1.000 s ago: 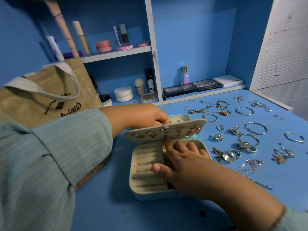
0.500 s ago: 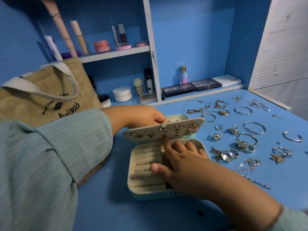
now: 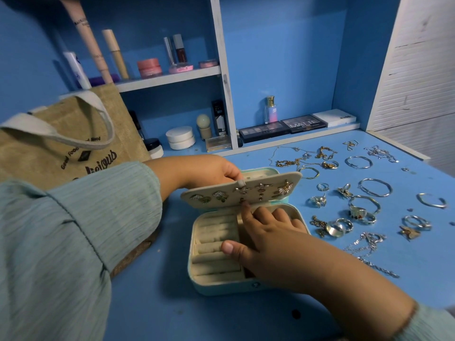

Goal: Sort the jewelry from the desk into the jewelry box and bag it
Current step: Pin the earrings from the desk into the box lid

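At mid-desk, jewelry box (image 3: 216, 271) sits open. Left hand (image 3: 211, 171) pinches tab of earring panel (image 3: 241, 190), holding it tilted up, probably to expose compartments beneath. Right hand (image 3: 270, 239) rests inside box, fingers loosely curled, forefinger tip at panel's lower edge; cannot tell if it holds anything. Loose jewelry (image 3: 364, 212) lies unsorted on desk (image 3: 152, 311) to right. Jute bag (image 3: 56, 148) stands far left, ready for bagging.
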A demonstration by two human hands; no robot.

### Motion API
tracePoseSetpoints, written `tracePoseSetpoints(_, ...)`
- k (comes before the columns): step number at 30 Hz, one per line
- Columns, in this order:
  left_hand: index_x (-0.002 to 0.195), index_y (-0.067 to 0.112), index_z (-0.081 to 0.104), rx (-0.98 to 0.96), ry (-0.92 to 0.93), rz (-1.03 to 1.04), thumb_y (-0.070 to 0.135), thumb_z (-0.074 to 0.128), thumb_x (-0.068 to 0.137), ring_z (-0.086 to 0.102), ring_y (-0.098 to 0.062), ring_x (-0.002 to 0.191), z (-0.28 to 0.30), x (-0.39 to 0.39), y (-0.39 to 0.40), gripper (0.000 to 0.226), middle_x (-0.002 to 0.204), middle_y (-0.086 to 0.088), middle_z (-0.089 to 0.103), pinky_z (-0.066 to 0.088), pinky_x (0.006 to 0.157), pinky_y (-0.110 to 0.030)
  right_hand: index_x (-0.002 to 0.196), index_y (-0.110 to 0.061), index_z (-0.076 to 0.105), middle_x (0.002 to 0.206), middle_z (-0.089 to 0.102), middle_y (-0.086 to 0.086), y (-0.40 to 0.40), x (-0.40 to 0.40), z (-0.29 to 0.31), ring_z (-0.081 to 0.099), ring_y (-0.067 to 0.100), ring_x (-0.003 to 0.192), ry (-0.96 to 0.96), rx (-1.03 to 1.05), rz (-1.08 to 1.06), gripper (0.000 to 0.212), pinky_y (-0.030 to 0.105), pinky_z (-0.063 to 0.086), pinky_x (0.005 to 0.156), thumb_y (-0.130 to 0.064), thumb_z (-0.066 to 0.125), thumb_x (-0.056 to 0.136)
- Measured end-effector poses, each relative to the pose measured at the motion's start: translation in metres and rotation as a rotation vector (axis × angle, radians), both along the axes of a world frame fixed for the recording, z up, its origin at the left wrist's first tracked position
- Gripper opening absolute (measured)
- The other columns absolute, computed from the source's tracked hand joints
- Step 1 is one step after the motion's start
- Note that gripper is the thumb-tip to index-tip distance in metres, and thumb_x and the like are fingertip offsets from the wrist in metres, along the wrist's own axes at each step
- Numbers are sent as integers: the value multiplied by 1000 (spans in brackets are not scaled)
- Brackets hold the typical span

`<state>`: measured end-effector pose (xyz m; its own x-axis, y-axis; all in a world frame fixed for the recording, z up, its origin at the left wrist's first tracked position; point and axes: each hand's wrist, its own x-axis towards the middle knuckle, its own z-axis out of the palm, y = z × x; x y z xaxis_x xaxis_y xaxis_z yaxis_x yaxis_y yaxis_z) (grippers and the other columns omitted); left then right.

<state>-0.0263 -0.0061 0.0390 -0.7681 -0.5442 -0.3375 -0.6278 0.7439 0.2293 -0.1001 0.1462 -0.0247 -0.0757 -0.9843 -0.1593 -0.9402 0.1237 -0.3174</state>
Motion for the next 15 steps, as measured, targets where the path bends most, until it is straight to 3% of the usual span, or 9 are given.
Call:
tracePoseSetpoints(8, 108, 26, 65, -10, -24, -7, 24, 54, 92, 61, -14, 98, -1, 0, 3, 19, 107, 6, 67, 45, 83, -19, 149, -23, -8, 151, 13, -4, 0, 0, -1, 10, 22, 138, 1, 4, -1, 84, 40, 13, 111, -70, 19, 84)
tracePoseSetpoints(15, 97, 31, 63, 10, -36, -10, 20, 57, 91, 56, -2, 77, -3, 0, 0, 14, 87, 17, 62, 41, 69, -13, 148, -24, -9, 151, 12, -4, 0, -1, 0, 9, 22, 138, -8, 10, 0, 84, 40, 12, 111, -70, 19, 85)
